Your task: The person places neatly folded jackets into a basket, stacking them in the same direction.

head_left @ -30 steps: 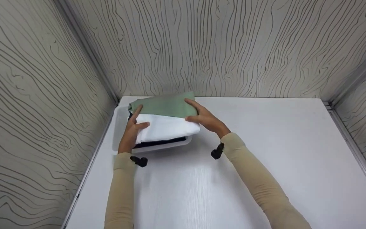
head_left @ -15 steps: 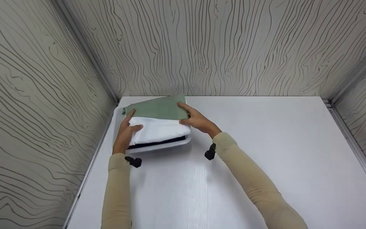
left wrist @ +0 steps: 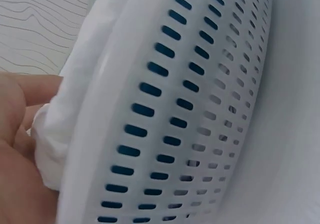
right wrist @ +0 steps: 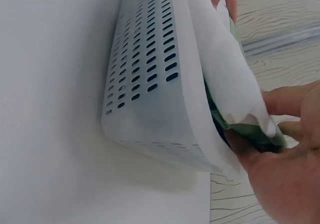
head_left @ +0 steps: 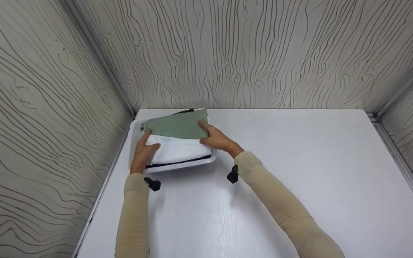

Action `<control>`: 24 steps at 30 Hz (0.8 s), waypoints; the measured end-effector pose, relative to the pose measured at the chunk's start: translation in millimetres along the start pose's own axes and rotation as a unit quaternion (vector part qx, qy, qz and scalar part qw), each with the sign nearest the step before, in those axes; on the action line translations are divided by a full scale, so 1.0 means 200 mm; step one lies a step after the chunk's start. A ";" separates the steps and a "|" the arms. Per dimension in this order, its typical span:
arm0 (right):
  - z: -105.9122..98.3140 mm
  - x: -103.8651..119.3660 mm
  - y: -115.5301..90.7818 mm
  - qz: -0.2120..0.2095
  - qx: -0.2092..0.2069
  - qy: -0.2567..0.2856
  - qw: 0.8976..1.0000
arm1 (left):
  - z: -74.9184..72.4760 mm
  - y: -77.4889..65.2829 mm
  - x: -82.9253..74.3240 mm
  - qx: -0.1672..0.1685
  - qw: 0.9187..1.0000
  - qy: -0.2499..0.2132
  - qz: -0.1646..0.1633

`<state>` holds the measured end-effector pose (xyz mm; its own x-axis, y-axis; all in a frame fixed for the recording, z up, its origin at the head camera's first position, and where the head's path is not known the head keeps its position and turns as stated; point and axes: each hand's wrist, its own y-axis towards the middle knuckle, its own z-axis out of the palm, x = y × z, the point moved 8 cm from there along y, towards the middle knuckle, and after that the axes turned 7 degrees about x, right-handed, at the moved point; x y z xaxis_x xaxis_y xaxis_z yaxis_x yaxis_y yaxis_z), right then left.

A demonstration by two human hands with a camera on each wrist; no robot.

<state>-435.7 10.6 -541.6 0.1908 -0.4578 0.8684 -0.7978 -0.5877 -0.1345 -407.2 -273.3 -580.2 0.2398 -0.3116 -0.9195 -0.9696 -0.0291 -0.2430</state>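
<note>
A folded cloth, green (head_left: 176, 125) at the back and white (head_left: 179, 150) at the front, lies over the top of a white perforated basket (head_left: 177, 167). My left hand (head_left: 143, 152) grips the cloth's left end, its thumb on the white part. At the other end my right hand (head_left: 216, 138) pinches the edge; the right wrist view shows fingers and thumb around the white and green layers. Dark cloth (head_left: 185, 161) shows as a thin strip between the white part and the basket's front rim. In the left wrist view white fabric bulges over the basket wall (left wrist: 165, 104).
The basket stands in the back left corner of a white table (head_left: 299, 161), close to the patterned left wall (head_left: 48, 107) and back wall (head_left: 246, 53). A small black device (head_left: 232, 174) is fixed at the right wrist, and another black device (head_left: 152, 184) at the left.
Both hands have moved left and slightly towards me with the folded cloth, which has sunk lower over the basket. A dark corner now shows behind the green part.
</note>
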 end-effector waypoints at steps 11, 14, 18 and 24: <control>0.03 0.02 -0.02 -0.031 -0.039 -0.234 0.971 | 0.02 -0.01 0.03 0.036 0.994 0.094 -0.043; 0.04 -0.03 -0.02 -0.009 -0.018 -0.279 0.960 | 0.02 -0.01 0.05 0.043 0.991 0.112 -0.059; 0.05 -0.07 -0.01 0.018 -0.006 -0.295 0.955 | 0.02 -0.01 0.06 0.050 0.990 0.119 -0.065; 0.05 -0.07 -0.01 -0.006 -0.009 -0.285 0.959 | -0.01 0.00 0.07 0.027 0.986 0.156 -0.051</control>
<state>-431.5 11.9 -558.2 0.4763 -0.7446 0.4677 -0.8031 -0.5850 -0.1134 -403.3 -280.0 -592.1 0.3004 -0.5866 -0.7521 -0.9352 -0.0263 -0.3530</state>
